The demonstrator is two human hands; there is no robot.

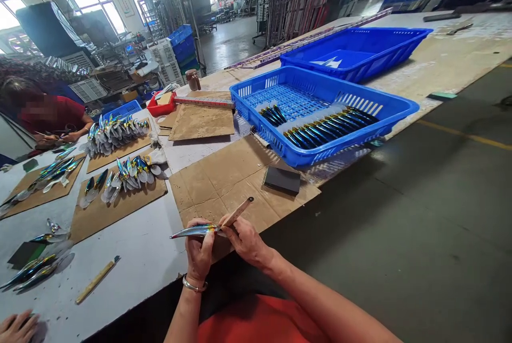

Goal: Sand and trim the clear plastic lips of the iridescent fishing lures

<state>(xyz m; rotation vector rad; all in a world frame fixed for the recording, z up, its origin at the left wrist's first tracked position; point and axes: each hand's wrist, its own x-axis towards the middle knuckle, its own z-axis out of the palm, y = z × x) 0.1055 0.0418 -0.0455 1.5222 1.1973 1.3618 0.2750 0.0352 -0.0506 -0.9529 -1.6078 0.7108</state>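
Observation:
My left hand (199,255) grips a silver-blue fishing lure (194,231) near its right end, with the pointed end sticking out to the left. My right hand (247,240) is closed around a slim wooden-handled tool (239,211), its dark-ended handle pointing up and right. The working end of that tool meets the lure's yellowish end, but the fingers partly hide it. Both hands are above the front edge of a brown cardboard sheet (216,177). A dark rectangular block (282,180) lies on the cardboard, beyond my right hand.
A blue basket (384,119) holds rows of dark lures; a deeper blue tray (356,73) stands behind. Lures (130,175) are heaped on cardboard at left. A wooden-handled tool (97,280) lies on the white table. A co-worker (52,113) and another person's hand (18,327) are at left.

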